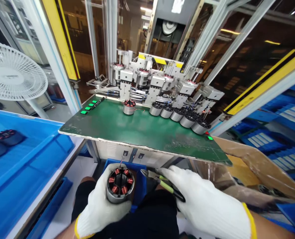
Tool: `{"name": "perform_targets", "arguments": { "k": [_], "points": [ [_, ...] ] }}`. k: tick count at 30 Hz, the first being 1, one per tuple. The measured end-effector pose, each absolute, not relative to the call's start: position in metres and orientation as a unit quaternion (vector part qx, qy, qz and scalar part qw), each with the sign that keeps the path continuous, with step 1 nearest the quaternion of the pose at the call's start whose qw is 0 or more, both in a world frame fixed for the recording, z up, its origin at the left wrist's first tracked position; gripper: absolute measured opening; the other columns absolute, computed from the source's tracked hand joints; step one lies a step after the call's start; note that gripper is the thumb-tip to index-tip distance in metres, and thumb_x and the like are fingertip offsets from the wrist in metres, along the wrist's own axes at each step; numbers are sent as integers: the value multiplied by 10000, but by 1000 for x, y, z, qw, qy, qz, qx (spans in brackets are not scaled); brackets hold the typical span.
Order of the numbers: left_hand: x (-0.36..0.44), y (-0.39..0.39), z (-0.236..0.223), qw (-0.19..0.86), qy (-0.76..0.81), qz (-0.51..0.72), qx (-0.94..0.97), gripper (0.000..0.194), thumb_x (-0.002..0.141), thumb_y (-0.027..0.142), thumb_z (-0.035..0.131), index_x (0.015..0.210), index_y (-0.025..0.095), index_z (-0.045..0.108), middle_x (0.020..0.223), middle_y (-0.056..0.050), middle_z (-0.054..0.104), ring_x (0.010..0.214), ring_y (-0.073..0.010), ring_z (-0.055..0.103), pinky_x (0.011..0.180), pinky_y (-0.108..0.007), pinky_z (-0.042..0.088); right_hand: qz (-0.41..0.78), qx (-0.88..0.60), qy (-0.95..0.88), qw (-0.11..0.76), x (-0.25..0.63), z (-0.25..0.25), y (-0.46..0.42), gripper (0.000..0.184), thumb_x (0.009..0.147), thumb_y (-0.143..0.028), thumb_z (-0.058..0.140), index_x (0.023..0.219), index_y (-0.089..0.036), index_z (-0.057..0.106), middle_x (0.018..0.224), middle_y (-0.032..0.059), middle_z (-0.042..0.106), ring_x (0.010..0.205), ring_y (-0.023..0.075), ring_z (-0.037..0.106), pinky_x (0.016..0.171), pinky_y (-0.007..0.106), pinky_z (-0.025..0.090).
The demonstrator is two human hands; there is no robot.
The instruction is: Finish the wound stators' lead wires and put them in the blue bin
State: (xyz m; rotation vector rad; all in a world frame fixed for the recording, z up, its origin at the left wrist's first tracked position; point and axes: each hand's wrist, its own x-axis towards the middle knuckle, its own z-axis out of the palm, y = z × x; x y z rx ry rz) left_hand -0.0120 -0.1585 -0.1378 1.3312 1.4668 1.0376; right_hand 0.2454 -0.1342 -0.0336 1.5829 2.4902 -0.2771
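My left hand, in a white glove with a yellow cuff, is closed round a motor stator. Copper coils show in the stator's top, and a thin wire end sticks up from its far edge. On the right, my gloved right hand grips a pair of cutting pliers with yellow-green and black handles. The pliers' jaws point left toward the stator, with a gap between them. Both hands are low over my lap, in front of the green worktop.
One wound stator and a row of black-topped stators stand on the worktop before a winding machine. Blue bin with stators at left, white fan behind it. A lined cardboard box stands right. Blue tray lies below.
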Motion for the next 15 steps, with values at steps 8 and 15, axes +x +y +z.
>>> {"name": "perform_targets", "arguments": {
  "k": [8,15],
  "points": [
    [8,-166,-118,393,646,378,534,693,473,117,647,1111,308,454,947,13,686,854,-238,664,827,-349,499,-59,532,838,102,218,-15,-135,733,646,-159,530,1361,-289,440,1289,125,483,1070,350,522,797,452,479],
    [10,-171,-112,385,639,401,532,676,463,109,664,1094,274,486,976,-13,669,867,-240,647,832,-343,485,-50,526,842,109,209,-16,-134,739,639,-151,525,1357,-300,438,1245,122,500,1001,338,540,727,415,481]
  ]
}}
